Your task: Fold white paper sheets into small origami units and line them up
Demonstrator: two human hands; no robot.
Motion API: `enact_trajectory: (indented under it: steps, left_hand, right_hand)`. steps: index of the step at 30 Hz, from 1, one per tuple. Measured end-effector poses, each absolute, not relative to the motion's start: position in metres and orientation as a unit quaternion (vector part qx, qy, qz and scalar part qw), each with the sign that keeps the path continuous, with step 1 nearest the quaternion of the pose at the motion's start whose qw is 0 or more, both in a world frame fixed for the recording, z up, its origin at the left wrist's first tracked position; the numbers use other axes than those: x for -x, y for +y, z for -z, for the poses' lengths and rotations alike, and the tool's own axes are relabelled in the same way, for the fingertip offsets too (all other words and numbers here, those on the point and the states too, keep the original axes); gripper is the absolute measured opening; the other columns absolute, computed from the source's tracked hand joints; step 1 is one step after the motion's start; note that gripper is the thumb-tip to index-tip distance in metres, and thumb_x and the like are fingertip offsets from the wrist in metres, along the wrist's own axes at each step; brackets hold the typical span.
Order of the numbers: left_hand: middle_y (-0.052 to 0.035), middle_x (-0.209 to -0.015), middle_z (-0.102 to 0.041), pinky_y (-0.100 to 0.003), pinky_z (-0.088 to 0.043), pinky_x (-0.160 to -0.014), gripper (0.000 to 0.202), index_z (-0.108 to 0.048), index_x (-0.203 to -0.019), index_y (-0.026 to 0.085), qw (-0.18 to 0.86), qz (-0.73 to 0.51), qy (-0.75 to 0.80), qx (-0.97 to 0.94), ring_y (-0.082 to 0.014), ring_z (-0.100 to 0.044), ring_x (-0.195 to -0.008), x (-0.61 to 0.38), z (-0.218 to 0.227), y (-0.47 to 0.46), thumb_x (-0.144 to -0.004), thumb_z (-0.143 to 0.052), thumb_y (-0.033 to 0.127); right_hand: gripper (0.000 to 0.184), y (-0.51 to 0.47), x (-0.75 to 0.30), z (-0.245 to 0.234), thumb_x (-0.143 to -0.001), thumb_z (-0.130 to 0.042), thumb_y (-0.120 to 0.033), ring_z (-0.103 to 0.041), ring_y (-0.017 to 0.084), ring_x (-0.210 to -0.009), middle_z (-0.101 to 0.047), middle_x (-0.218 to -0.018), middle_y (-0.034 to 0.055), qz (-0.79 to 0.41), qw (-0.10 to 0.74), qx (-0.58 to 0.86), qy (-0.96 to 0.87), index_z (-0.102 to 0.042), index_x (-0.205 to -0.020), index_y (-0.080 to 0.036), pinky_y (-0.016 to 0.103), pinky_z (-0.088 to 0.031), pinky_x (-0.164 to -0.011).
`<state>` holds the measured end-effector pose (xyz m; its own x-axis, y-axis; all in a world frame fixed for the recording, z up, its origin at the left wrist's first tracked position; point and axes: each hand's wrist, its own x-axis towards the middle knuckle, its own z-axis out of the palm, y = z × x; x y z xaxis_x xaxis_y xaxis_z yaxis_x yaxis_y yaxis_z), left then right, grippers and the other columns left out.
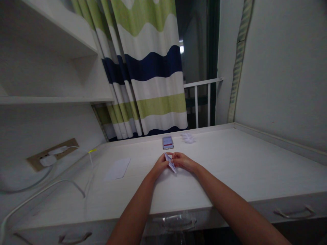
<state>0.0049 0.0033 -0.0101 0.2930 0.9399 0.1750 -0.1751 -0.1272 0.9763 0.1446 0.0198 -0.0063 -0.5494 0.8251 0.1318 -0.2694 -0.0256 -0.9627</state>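
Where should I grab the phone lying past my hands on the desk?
Likely across its two long edges, coming from above. The phone lies flat, screen up, on the desk with a short end facing you, so both long sides are open. The left hand and right hand pinch the folded paper.

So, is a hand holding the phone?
No, the phone lies on the desk beyond the left hand and right hand, which pinch folded paper.
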Motion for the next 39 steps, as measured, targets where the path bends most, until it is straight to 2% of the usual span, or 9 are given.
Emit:
enact_trajectory:
  steps: [10, 14, 17, 25, 39]
  left_hand:
    - [-0.0024, -0.08, -0.059, -0.026, -0.044, -0.063, 0.045, -0.048, -0.095, 0.016, 0.558, -0.492, 0.33, -0.581, -0.0145, -0.056, -0.067, -0.003, 0.012, 0.007, -0.051, -0.053, 0.009]
    - [-0.001, -0.076, -0.057, -0.025, -0.043, -0.058, 0.041, -0.049, -0.092, 0.016, 0.558, -0.504, 0.341, -0.564, -0.0131, -0.055, -0.063, -0.004, 0.008, 0.003, -0.052, -0.054, 0.011]
    - [-0.0008, -0.075, -0.057, -0.025, -0.043, -0.06, 0.037, -0.05, -0.09, 0.017, 0.572, -0.515, 0.333, -0.545, -0.0127, -0.054, -0.064, -0.006, 0.003, -0.003, -0.053, -0.055, 0.014]
    - [-0.0016, -0.077, -0.055, -0.025, -0.042, -0.059, 0.031, -0.052, -0.084, 0.017, 0.577, -0.539, 0.329, -0.518, -0.0127, -0.053, -0.067, -0.006, 0.0, -0.004, -0.054, -0.057, 0.016]
    - [-0.0038, -0.085, -0.057, -0.026, -0.042, -0.063, 0.034, -0.055, -0.086, 0.017, 0.588, -0.54, 0.32, -0.509, -0.0148, -0.052, -0.074, -0.004, 0.002, -0.002, -0.053, -0.056, 0.012]
  right_hand:
    - [0.025, 0.019, -0.145, 0.005, -0.052, -0.066, -0.02, -0.043, 0.006, -0.046, -0.05, -0.055, -0.0055, -0.678, 0.418, 0.23, -0.559, -0.042, -0.06, -0.016, 0.021, -0.032, -0.049]
    - [0.023, 0.021, -0.145, 0.008, -0.053, -0.065, -0.019, -0.047, 0.007, -0.052, -0.052, -0.059, -0.004, -0.688, 0.411, 0.216, -0.558, -0.044, -0.061, -0.016, 0.023, -0.035, -0.054]
    - [0.02, 0.022, -0.146, 0.008, -0.055, -0.064, -0.018, -0.047, 0.007, -0.053, -0.052, -0.061, -0.0039, -0.689, 0.414, 0.215, -0.555, -0.045, -0.062, -0.016, 0.023, -0.036, -0.055]
    - [0.017, 0.021, -0.144, 0.004, -0.053, -0.06, -0.015, -0.046, 0.007, -0.051, -0.051, -0.057, -0.0041, -0.693, 0.432, 0.213, -0.537, -0.045, -0.061, -0.016, 0.021, -0.033, -0.052]
    - [0.021, 0.024, -0.146, 0.008, -0.056, -0.063, -0.024, -0.048, 0.008, -0.055, -0.052, -0.061, -0.0038, -0.679, 0.428, 0.236, -0.549, -0.045, -0.065, -0.017, 0.022, -0.036, -0.054]
